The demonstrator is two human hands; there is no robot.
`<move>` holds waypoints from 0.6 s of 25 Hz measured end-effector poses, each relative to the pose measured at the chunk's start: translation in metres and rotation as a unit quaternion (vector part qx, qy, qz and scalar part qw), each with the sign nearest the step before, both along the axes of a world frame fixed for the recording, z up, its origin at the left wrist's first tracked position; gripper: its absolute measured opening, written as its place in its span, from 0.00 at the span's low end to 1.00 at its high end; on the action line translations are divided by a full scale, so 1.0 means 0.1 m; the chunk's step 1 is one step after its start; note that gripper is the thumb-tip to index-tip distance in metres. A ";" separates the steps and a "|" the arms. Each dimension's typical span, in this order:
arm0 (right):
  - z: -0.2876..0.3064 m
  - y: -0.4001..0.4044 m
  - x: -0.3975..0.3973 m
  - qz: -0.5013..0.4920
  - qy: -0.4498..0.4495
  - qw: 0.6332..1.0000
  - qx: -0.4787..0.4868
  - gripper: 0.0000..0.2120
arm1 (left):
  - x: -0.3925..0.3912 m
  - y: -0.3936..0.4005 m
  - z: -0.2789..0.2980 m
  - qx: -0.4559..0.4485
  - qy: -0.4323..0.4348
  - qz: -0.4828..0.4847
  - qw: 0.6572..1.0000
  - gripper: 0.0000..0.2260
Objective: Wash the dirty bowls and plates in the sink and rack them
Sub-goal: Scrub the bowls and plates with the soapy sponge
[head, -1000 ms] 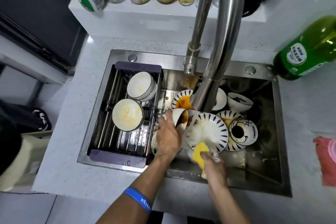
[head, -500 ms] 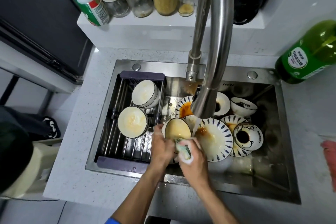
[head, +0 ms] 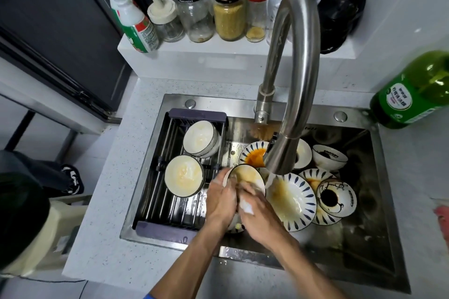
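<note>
My left hand (head: 222, 199) grips a small bowl (head: 245, 175) tilted on its side over the steel sink (head: 379, 238). My right hand (head: 257, 216) holds a soapy sponge (head: 245, 205) against the bowl's inside; the sponge is mostly hidden by foam and fingers. A blue-striped plate (head: 291, 201) smeared with sauce lies just right of my hands. More dirty plates and bowls, one a Snoopy bowl (head: 336, 198), are piled in the right of the sink. Two bowls (head: 184, 175) (head: 201, 137) sit in the dark drying rack (head: 167, 189) on the left.
A tall steel faucet (head: 294, 80) arches over the sink, its spout just above the dishes. Jars (head: 228, 12) and a spray bottle (head: 131, 17) line the ledge behind. A green detergent bottle (head: 418, 90) lies at the right. A red cloth (head: 443, 216) is at the right edge.
My left hand lifted the small bowl from the pile and tilted it up. My right hand brought the sponge from the striped plate into the bowl.
</note>
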State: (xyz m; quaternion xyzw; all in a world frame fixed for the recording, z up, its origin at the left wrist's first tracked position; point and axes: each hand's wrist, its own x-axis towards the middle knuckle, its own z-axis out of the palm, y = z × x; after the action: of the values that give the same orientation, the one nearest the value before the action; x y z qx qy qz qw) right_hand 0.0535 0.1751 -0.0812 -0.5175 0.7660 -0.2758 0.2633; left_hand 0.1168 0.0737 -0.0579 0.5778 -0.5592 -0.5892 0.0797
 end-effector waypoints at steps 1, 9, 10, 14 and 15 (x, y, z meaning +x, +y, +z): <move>0.05 -0.01 0.01 0.021 0.010 1.000 0.004 0.18 | 0.01 0.01 -0.02 -0.005 0.000 0.005 1.000 0.16; 0.11 0.15 0.09 0.052 0.051 0.996 0.042 0.26 | 0.02 0.04 -0.04 0.025 0.015 0.085 0.996 0.15; 0.10 0.18 0.06 0.037 0.028 0.999 0.028 0.23 | 0.03 0.00 -0.05 0.027 0.015 0.092 0.995 0.17; 0.03 0.19 0.02 0.036 0.021 0.999 -0.018 0.25 | 0.01 -0.01 0.09 0.065 0.011 -0.094 0.993 0.17; 0.02 0.18 0.03 -0.008 -0.012 0.999 -0.039 0.24 | 0.02 0.00 0.11 0.034 0.019 -0.071 0.997 0.18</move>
State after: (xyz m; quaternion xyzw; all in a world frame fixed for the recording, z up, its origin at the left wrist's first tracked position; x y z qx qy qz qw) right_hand 0.0562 0.1936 -0.0792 -0.5176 0.7560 -0.3137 0.2495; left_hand 0.1192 0.0737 -0.0472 0.5273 -0.5773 -0.6228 0.0286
